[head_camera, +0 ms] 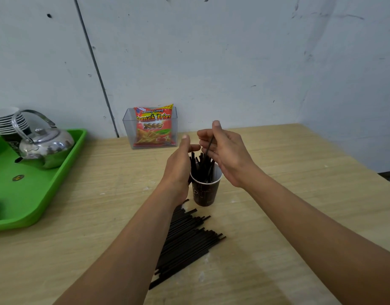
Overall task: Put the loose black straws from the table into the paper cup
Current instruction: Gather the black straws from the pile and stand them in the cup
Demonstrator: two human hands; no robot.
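A dark paper cup (204,192) stands on the wooden table (299,172) with several black straws (200,166) standing in it. My right hand (225,155) hovers above the cup's right side, fingers pinched on one black straw (210,146) whose lower end reaches in among the straws in the cup. My left hand (181,166) is beside the cup's left side, fingers curved and apart, holding nothing that I can see. A pile of loose black straws (187,243) lies on the table in front of the cup, partly hidden under my left forearm.
A green tray (24,194) at the left carries a metal kettle (46,146) and a stack of paper cups (9,122). A clear plastic box (128,126) with a French fries snack bag (153,126) stands against the wall behind the cup.
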